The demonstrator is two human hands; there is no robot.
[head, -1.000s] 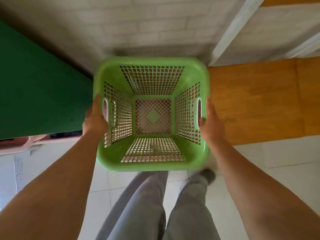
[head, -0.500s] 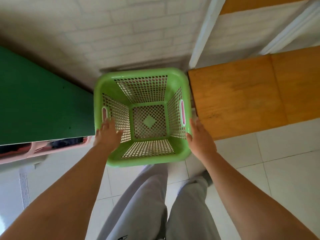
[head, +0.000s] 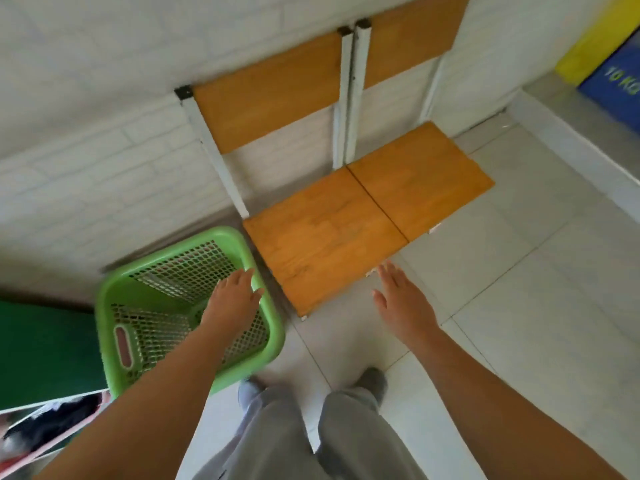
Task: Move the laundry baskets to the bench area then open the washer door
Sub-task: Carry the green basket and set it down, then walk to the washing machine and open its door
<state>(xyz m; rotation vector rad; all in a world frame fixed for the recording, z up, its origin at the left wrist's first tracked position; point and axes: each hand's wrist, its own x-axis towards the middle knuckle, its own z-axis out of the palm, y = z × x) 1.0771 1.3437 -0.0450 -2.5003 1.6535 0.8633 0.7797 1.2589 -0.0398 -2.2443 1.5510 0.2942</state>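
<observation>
The green laundry basket (head: pixel 188 306) sits on the white tiled floor (head: pixel 519 306), just left of the wooden bench (head: pixel 363 216), against the white brick wall (head: pixel 104 150). The left hand (head: pixel 233 297) hovers over its right rim, fingers spread and empty. The right hand (head: pixel 403 299) hangs open and empty near the bench's front edge. A green panel (head: pixel 41 348) stands just beside the basket's left.

Green laundry basket (head: pixel 114 289) under left hand (head: pixel 232 301), smooth moulded plastic, perforated walls, bench seat (head: pixel 339 230) ahead of right hand (head: pixel 403 304), varnished wood, white painted metal frame (head: pixel 346 98), floor tiles (head: pixel 519 323) glossy white, wall (head: pixel 104 150) matt brick-textured.
</observation>
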